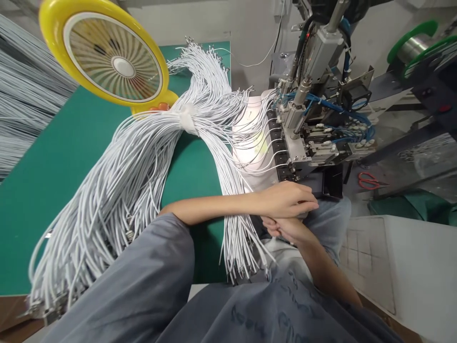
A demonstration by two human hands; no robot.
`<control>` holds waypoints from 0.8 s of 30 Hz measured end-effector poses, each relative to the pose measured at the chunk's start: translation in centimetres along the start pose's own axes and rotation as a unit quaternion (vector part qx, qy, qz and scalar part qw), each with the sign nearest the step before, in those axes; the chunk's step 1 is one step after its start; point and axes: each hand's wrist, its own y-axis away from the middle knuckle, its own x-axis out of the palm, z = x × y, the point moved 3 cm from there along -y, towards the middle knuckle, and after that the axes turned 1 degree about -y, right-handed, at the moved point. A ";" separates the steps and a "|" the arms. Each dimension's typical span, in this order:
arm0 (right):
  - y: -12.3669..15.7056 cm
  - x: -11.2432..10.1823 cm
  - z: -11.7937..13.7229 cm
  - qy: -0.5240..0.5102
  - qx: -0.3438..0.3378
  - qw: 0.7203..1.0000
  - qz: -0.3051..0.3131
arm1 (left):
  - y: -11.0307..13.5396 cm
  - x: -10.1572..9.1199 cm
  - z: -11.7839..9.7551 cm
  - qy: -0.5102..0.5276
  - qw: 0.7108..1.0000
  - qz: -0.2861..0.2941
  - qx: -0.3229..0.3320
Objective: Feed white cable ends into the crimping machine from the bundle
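Observation:
A big bundle of white cables (pixel 143 162), tied with a white band, lies across the green mat (pixel 53 162). My left arm reaches over the cables, and my left hand (pixel 289 200) rests just below the metal machine (pixel 314 138), fingers curled; what they hold is hidden. My right hand (pixel 285 227) sits directly under the left hand, fingers curled, mostly covered by it. Several cable ends are laid in a row on the lit white plate (pixel 253 143) at the machine's left side.
A yellow fan (pixel 110 57) stands at the back of the mat. Red scissors (pixel 369 181) lie to the right of the machine. A white box (pixel 410 267) stands at the right. More grey-white cables (pixel 21 95) hang at the far left.

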 end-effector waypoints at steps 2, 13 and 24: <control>1.9 -0.5 0.1 -0.030 0.077 0.992 0.099 | -0.1 -0.3 -0.2 0.023 1.000 0.014 -0.016; 5.1 -9.4 3.2 0.099 -0.150 0.941 -0.286 | -0.3 -1.0 1.5 0.070 0.996 -0.035 -0.050; 3.3 -8.2 3.6 -0.172 -0.274 0.882 -0.341 | -0.4 -2.0 1.5 0.123 0.978 -0.164 -0.027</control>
